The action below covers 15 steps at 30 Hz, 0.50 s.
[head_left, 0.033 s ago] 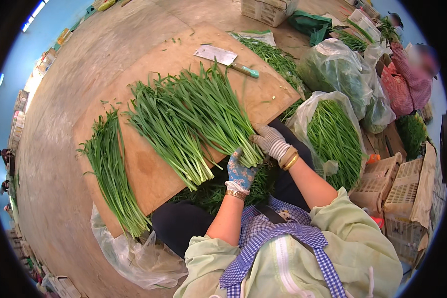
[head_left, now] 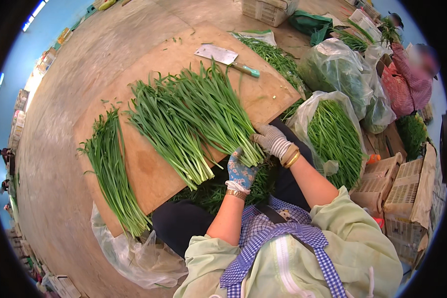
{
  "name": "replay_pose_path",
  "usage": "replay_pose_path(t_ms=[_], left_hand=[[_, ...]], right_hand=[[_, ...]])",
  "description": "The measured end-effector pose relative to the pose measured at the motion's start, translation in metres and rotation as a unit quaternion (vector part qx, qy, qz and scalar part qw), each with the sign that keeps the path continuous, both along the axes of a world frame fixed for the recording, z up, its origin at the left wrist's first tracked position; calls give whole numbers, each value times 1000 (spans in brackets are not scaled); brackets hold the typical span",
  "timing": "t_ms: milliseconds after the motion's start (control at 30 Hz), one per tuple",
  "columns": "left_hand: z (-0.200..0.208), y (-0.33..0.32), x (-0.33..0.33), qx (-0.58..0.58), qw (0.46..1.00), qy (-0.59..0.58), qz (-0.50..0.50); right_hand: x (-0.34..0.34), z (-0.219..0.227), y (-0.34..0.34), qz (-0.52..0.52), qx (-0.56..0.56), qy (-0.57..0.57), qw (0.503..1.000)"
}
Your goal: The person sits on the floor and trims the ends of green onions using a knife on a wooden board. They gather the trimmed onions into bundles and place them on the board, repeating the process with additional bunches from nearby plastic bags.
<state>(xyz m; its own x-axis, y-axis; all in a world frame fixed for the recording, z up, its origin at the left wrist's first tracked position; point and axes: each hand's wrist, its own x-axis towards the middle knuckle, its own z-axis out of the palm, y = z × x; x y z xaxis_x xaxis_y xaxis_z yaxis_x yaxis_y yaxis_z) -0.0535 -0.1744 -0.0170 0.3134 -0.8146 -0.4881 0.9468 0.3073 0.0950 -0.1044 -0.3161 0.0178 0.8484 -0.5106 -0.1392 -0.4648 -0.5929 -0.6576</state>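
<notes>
A bunch of garlic chives (head_left: 216, 109) lies on the wooden board with its pale stem ends toward me. My left hand (head_left: 241, 171), in a blue flowered glove, is closed around the stem ends from the left. My right hand (head_left: 274, 140), in a greyish glove with a striped cuff, grips the same ends from the right. A second bunch (head_left: 169, 131) lies against it on the left, the leaves overlapping. Farther left, a separate bunch (head_left: 111, 169) rests along the board's edge. Both palms and some fingertips are hidden.
A cleaver (head_left: 226, 58) with a green handle lies on the far part of the board (head_left: 149, 184). To the right stand an open plastic bag of chives (head_left: 335, 141), more filled bags (head_left: 335, 69) and plastic crates (head_left: 377, 184). A person (head_left: 412, 79) sits at the far right.
</notes>
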Motion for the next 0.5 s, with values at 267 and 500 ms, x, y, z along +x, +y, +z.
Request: replay_pose_path(t_ms=[267, 500], left_hand=[[5, 1, 1, 116, 993, 21, 30], [14, 4, -2, 165, 985, -29, 51]], right_hand=[[5, 50, 40, 70, -208, -177, 959], [-5, 33, 31, -15, -271, -52, 961]])
